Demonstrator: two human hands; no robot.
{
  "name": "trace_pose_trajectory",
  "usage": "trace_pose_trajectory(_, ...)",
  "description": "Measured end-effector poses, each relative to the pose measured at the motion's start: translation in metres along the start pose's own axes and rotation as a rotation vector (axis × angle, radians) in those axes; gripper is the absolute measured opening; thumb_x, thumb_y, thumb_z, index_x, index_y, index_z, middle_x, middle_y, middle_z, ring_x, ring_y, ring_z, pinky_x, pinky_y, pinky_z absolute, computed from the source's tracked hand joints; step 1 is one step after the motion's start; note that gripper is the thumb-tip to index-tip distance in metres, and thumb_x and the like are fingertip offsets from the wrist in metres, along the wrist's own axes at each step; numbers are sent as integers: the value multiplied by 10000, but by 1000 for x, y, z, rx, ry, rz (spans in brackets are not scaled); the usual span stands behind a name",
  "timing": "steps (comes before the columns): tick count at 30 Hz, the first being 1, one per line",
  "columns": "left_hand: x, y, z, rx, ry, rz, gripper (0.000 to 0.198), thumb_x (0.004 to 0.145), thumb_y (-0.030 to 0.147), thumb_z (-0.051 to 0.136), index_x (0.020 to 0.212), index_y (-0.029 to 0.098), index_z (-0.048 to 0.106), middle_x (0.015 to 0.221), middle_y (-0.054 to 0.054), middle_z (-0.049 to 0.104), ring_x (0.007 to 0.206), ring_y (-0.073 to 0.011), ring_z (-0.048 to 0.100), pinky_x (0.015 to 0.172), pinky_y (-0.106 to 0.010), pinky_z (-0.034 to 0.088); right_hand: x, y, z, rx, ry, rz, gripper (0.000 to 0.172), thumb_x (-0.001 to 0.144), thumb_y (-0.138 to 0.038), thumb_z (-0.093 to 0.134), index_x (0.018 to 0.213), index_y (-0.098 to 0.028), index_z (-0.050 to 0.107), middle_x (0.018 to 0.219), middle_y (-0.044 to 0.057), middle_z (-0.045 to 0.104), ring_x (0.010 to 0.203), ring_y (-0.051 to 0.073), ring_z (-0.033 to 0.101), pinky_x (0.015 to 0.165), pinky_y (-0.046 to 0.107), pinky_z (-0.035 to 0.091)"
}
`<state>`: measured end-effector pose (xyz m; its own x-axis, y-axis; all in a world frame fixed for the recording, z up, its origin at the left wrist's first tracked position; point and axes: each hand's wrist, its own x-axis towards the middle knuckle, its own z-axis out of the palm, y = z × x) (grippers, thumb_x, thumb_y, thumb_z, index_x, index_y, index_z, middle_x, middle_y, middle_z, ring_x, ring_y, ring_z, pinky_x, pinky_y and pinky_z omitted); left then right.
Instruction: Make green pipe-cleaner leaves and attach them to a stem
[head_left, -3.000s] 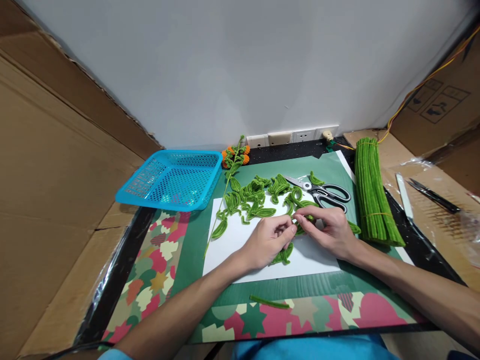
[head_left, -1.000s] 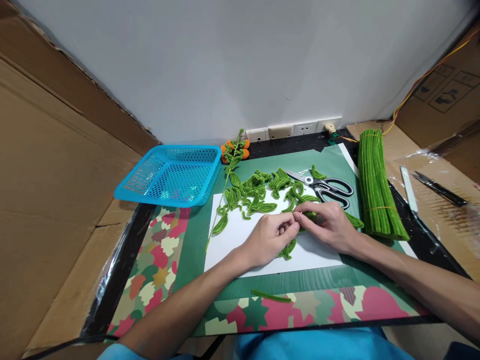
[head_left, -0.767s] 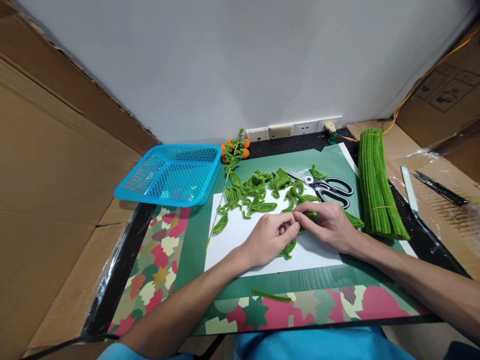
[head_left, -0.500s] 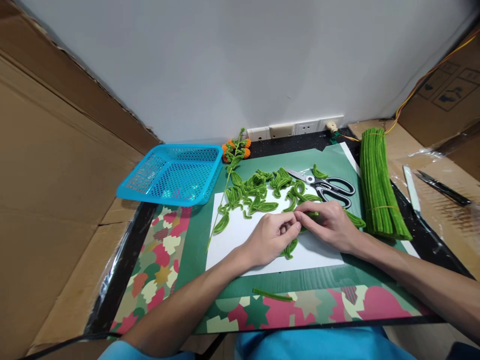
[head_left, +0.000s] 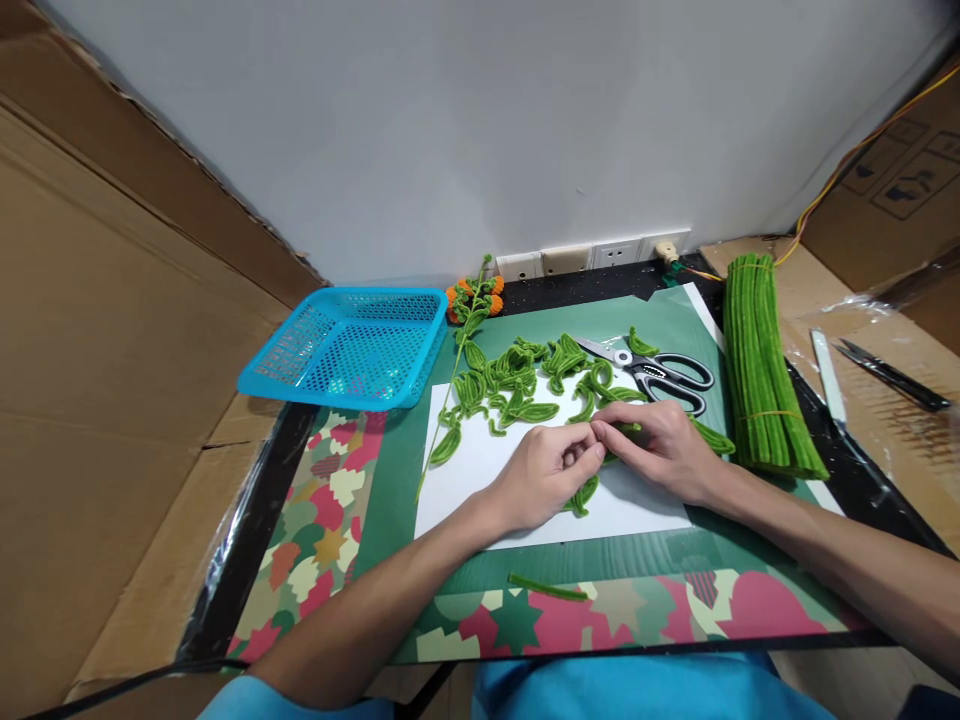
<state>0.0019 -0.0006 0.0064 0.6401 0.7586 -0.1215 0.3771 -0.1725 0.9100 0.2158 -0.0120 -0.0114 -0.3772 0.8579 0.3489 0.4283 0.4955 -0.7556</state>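
Observation:
My left hand [head_left: 551,472] and my right hand [head_left: 660,450] meet fingertip to fingertip over a white sheet [head_left: 480,505]. Both are closed in a pinch on a green pipe cleaner piece [head_left: 630,428], mostly covered by the fingers. Below the fingers a green leaf shape [head_left: 583,496] lies on the sheet. Behind the hands is a loose heap of bent green pipe cleaner leaves [head_left: 510,370]. Scissors [head_left: 660,375] with black and grey handles rest just beyond my right hand. A short straight pipe cleaner [head_left: 547,587] lies near the front edge.
A blue plastic basket [head_left: 345,345] stands at the back left. Beside it are orange flowers [head_left: 491,303] and a long green leafy stem [head_left: 450,400]. On the right lie a thick bundle of green pipe cleaners [head_left: 772,380], a white-handled tool [head_left: 827,375] and black tweezers [head_left: 892,375].
The hands keep the same pinch with almost no movement. The whole view has shifted very slightly.

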Motion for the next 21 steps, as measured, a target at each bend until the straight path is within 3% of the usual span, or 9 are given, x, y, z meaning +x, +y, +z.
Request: trace_pose_trajectory(21, 0, 1, 0, 0, -6, 1, 413, 1070, 488, 510, 790, 185, 532, 681, 42, 462, 624, -107, 371, 570, -236, 285, 0, 0, 0, 15, -15, 2, 287, 1098, -317, 541, 944, -191, 749, 790, 20, 774, 632, 139, 677, 608, 259, 460)
